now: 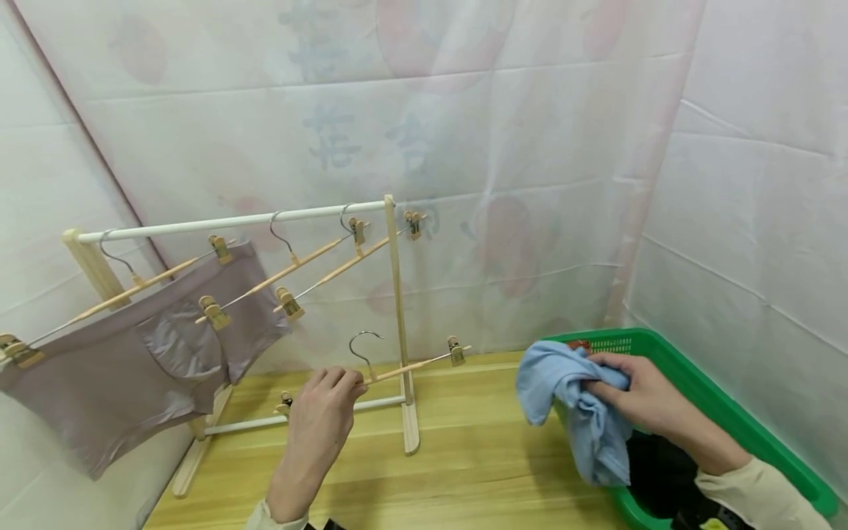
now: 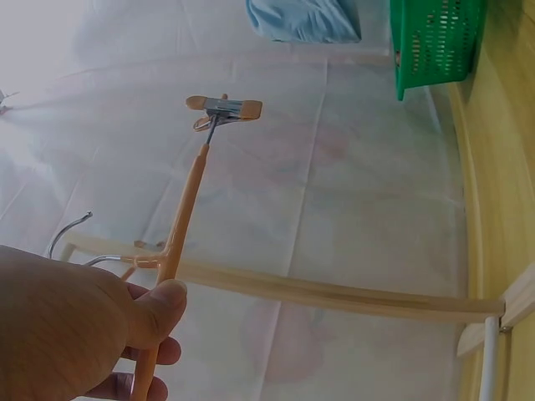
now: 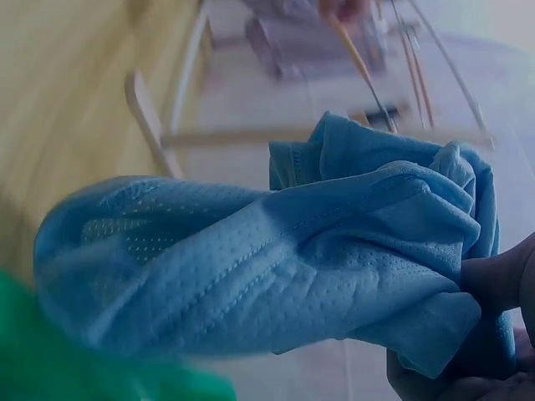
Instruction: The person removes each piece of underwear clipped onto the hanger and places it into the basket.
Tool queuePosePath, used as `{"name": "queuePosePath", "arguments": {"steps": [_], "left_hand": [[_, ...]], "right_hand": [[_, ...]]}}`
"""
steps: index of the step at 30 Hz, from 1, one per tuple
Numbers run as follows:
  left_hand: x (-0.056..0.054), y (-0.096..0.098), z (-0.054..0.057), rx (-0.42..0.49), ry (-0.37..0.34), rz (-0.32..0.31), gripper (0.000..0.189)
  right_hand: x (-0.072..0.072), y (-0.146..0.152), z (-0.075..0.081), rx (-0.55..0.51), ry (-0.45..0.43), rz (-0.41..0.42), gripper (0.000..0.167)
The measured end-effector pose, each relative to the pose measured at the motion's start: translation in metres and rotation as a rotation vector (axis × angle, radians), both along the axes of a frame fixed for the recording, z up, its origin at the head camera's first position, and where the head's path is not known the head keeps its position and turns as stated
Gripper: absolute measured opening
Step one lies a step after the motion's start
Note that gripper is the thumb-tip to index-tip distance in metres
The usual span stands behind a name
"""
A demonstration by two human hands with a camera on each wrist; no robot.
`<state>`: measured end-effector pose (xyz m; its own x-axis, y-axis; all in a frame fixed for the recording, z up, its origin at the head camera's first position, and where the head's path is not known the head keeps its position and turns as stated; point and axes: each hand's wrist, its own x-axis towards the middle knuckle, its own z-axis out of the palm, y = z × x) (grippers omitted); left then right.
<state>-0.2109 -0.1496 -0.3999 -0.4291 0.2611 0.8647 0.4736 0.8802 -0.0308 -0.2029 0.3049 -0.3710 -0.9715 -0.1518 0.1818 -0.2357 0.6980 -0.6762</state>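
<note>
mauve boxer briefs [image 1: 179, 346] already hang clipped on the rack [image 1: 199, 225], beside two bare hangers [image 1: 318, 250]. left hand [image 1: 323, 408] grips another bare clip hanger [image 1: 397, 372]; right hand [image 1: 645, 394] pinches a blue perforated garment [image 1: 583, 412], unclipped, by the green basket [image 1: 702, 381] holding black cloth [image 1: 659, 471].

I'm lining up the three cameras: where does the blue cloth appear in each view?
Head: the blue cloth is right of centre, in the right hand.
Left wrist: blue cloth at the top edge, just right of centre.
Right wrist: blue cloth large across the middle.
Shared landmark: green basket.
</note>
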Motion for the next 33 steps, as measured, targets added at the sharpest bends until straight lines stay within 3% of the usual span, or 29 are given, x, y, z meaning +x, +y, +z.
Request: {"name": "queuePosePath", "arguments": {"steps": [8,16,25,33], "left_hand": [[0.003,0.002,-0.002,-0.009,-0.033,0.026,0.011],[0.004,0.004,-0.004,-0.02,-0.031,0.021,0.012],[0.008,0.003,-0.005,-0.01,-0.058,0.028,0.012],[0.007,0.001,0.0,-0.019,-0.024,0.034,0.013]], "right_hand": [[-0.023,0.075,-0.007,0.022,-0.044,-0.128,0.056],[-0.05,0.135,-0.03,0.045,-0.113,-0.205,0.067],[-0.084,0.169,-0.06,0.078,-0.127,-0.236,0.06],[-0.11,0.177,-0.081,0.12,-0.107,-0.222,0.06]]}}
